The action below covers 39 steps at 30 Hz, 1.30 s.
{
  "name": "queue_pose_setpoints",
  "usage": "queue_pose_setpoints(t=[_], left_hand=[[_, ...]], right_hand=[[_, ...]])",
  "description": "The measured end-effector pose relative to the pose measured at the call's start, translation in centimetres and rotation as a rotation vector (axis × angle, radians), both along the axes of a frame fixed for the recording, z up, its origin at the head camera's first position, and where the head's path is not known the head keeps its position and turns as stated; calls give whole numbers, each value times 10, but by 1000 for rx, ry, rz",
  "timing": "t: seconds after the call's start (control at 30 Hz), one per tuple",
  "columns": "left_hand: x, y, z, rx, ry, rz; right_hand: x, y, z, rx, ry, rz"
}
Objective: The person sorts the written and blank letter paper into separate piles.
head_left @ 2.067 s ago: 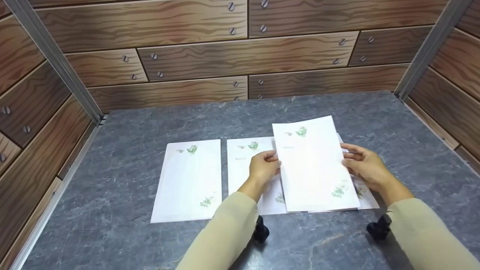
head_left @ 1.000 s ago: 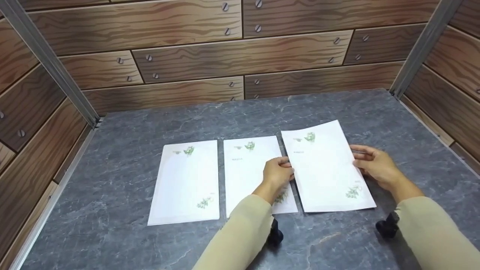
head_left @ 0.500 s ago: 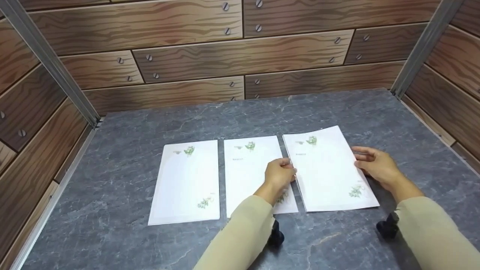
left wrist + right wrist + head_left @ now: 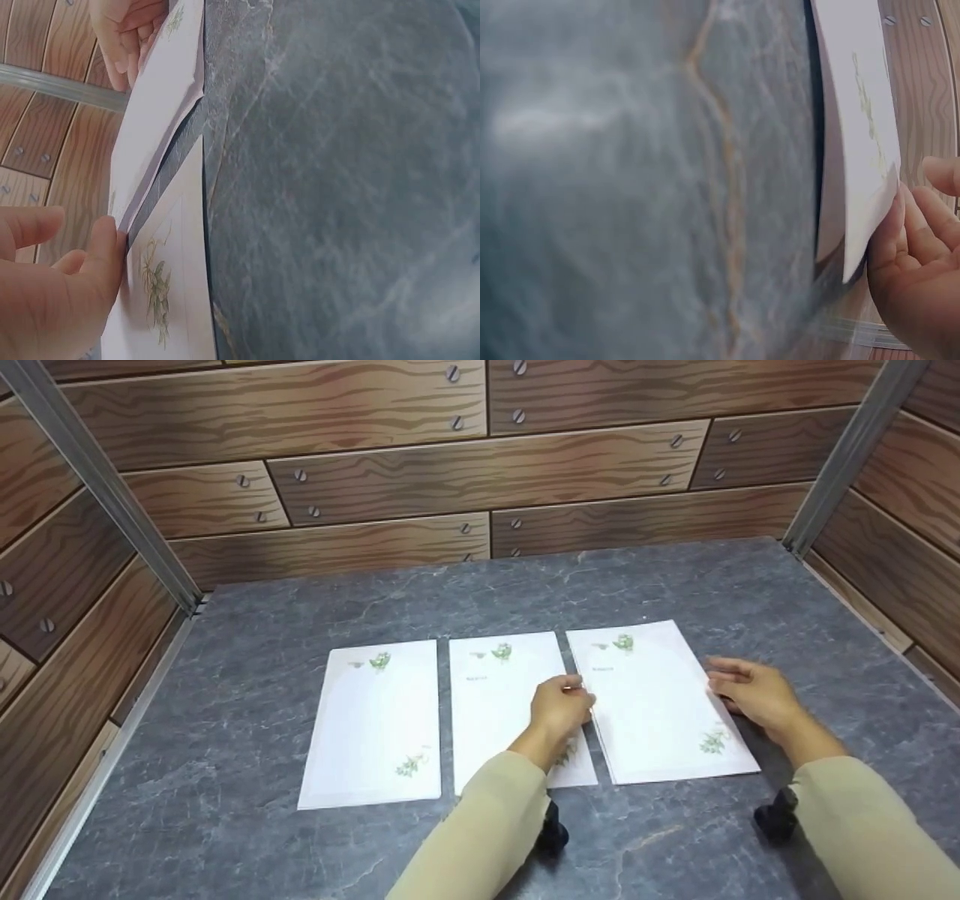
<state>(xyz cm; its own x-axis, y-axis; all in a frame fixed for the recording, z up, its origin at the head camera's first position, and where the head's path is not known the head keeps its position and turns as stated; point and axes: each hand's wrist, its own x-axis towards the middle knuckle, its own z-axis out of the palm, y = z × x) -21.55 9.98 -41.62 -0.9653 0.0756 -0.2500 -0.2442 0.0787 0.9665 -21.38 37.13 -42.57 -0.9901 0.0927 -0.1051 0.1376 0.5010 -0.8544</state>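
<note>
Three white printed sheets with green plant drawings lie side by side: the left sheet (image 4: 375, 720), the middle sheet (image 4: 487, 712) and the right sheet (image 4: 652, 712). Doubled edges show more paper beneath the right one. My left hand (image 4: 559, 709) is over the middle sheet, its fingertips at the right sheet's left edge. In the left wrist view its thumb stands apart from the fingers touching that edge. On the other side, my right hand (image 4: 754, 694) has its fingertips against the right edge. The right wrist view shows a lifted, bent paper corner by those fingers, thumb apart.
The sheets lie on a dark grey marbled table (image 4: 225, 720). Wood-plank patterned walls (image 4: 375, 487) enclose its back and sides, with metal posts (image 4: 847, 465) at the corners. Black devices (image 4: 776, 816) sit beneath both sleeves.
The upper right sheet came off the middle one, moved right and lowered almost flat. Both hands moved right with it, and the thumbs now no longer pinch its edges.
</note>
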Motion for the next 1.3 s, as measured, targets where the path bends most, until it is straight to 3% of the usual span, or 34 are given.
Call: queue_pose_setpoints(t=[0.3, 0.67, 0.93, 1.3], left_hand=[[-2, -2, 1, 32, -1, 14], [-7, -15, 7, 63, 33, 15], [-17, -42, 14, 15, 83, 66], [-26, -88, 14, -7, 54, 74]], right_hand=[[1, 0, 4, 54, 15, 4], [2, -15, 13, 38, 132, -131], [-3, -31, 16, -4, 190, -175], [-7, -55, 17, -85, 185, -143]])
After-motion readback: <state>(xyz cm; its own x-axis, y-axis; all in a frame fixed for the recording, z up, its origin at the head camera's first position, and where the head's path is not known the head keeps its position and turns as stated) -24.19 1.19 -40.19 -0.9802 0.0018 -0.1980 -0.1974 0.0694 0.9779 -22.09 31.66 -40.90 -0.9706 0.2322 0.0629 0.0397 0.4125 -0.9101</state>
